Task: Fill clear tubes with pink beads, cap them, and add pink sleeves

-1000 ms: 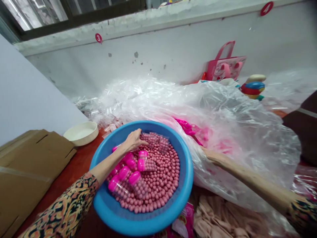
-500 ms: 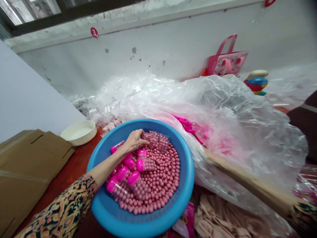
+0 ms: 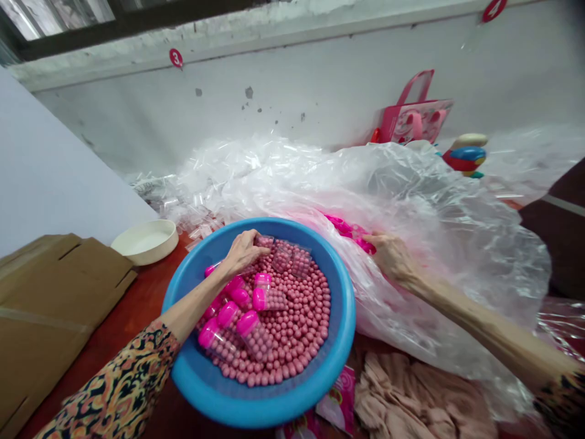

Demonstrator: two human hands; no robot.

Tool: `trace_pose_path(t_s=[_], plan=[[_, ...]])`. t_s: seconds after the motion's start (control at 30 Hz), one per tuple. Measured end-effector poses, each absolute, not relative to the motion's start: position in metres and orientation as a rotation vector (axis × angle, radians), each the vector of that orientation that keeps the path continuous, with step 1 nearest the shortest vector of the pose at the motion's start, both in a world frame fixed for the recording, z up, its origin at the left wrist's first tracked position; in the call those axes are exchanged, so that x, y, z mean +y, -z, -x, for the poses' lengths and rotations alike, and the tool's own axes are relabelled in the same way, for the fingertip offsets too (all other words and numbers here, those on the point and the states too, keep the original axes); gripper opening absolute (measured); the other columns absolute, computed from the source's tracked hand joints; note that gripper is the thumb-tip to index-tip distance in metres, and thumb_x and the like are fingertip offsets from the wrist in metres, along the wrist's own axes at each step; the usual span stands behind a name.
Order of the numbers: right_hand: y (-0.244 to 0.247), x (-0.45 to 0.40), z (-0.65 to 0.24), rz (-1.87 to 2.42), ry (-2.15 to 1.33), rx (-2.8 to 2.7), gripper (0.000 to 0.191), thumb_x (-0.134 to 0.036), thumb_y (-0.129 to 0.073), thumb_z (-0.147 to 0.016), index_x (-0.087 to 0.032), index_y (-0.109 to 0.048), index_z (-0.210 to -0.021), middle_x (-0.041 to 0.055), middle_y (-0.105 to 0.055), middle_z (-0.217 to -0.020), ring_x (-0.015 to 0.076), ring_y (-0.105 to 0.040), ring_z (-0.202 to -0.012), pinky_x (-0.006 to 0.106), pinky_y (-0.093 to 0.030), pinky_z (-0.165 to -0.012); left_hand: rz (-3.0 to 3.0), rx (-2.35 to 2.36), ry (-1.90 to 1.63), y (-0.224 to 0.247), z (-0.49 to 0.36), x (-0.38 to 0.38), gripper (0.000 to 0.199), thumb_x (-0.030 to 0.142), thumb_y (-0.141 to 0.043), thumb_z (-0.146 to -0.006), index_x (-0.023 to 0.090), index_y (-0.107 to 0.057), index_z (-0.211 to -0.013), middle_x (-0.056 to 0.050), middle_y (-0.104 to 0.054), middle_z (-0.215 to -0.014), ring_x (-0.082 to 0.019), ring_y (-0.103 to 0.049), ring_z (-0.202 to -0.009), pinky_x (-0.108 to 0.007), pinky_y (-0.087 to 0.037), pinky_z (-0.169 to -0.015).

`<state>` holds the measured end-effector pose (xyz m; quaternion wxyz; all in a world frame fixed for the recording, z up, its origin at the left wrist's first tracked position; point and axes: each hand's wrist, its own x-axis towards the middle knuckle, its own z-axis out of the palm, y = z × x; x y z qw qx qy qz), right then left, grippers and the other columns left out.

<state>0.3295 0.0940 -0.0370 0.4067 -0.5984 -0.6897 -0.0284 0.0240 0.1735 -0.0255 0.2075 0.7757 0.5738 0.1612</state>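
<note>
A blue basin (image 3: pixel 340 366) holds many pink beads (image 3: pixel 297 317) and several clear bottles with bright pink caps (image 3: pixel 247 323). My left hand (image 3: pixel 244 249) is closed on a clear bottle of beads (image 3: pixel 265 241) at the basin's far side. Beside it, more clear bottles without visible caps (image 3: pixel 300 261) lie on the beads. My right hand (image 3: pixel 390 253) is at the opening of a large clear plastic bag (image 3: pixel 457 201), its fingertips pinched at the bright pink caps (image 3: pixel 350 230) there; whether a cap is between them is too small to tell.
A flattened cardboard box (image 3: pixel 59 299) and a round white dish (image 3: pixel 148 242) stand on the left. Clear plastic pieces (image 3: pixel 201 207) are heaped by the wall. A beige cloth (image 3: pixel 420 396) and pink packets (image 3: pixel 340 396) lie at the front. A pink bag (image 3: pixel 418 119) stands behind.
My right hand has come out from under the plastic bag to the pink caps at its opening. My left hand has shifted slightly left and up, with a bottle now showing at its fingertips.
</note>
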Motion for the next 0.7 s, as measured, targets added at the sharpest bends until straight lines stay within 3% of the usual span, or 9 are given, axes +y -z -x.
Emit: trace_pose_path(t_s=[0.17,0.27,0.33,0.5,0.7], plan=[[0.016,0.1,-0.351,1.78,-0.144,-1.801,0.028,-0.032,-0.044,-0.093,-0.015,-0.063,-0.081,0.0,-0.062,-0.081,0.0109,-0.06,-0.07,0.025,-0.049,-0.062,-1.974,1.49,-0.693,0.002,-0.024,0.154,0.019,0.027,-0.067,-0.071,0.013,-0.061,-0.082,0.001,-0.063,-0.074,-0.018,-0.06,-0.074,-0.031,-0.047,-0.068],[-0.001,0.096,-0.354,1.825,-0.273,-1.718,0.025,-0.03,-0.059,-0.081,-0.013,-0.062,-0.063,-0.0052,-0.053,-0.05,0.0089,-0.052,-0.045,0.02,-0.039,-0.044,-1.833,1.386,-0.776,-0.017,-0.023,0.126,0.023,0.027,-0.065,-0.068,0.012,-0.061,-0.086,0.001,-0.064,-0.072,-0.018,-0.061,-0.072,-0.029,-0.047,-0.068],[-0.01,0.091,-0.352,1.797,-0.382,-1.658,0.019,-0.029,-0.064,-0.073,-0.014,-0.064,-0.06,-0.0059,-0.049,-0.041,0.0092,-0.047,-0.037,0.021,-0.034,-0.038,-1.758,1.344,-0.8,-0.027,-0.022,0.104,0.025,0.027,-0.064,-0.069,0.012,-0.06,-0.089,0.0,-0.064,-0.075,-0.018,-0.061,-0.071,-0.029,-0.047,-0.066],[-0.035,0.076,-0.333,1.618,-0.619,-1.524,0.02,-0.035,-0.064,-0.069,-0.015,-0.067,-0.073,-0.0027,-0.056,-0.05,0.0087,-0.046,-0.038,0.022,-0.036,-0.038,-1.54,1.276,-0.84,-0.038,-0.016,0.054,0.029,0.025,-0.064,-0.069,0.014,-0.058,-0.095,-0.002,-0.065,-0.08,-0.017,-0.061,-0.07,-0.029,-0.049,-0.063],[-0.051,0.06,-0.281,1.422,-0.922,-1.576,0.016,-0.033,-0.065,-0.071,-0.017,-0.066,-0.073,-0.0035,-0.055,-0.053,0.0074,-0.046,-0.04,0.02,-0.035,-0.036,-1.471,1.282,-0.937,-0.021,-0.016,0.023,0.03,0.024,-0.068,-0.066,0.015,-0.06,-0.093,-0.002,-0.067,-0.084,-0.019,-0.061,-0.081,-0.031,-0.047,-0.075]])
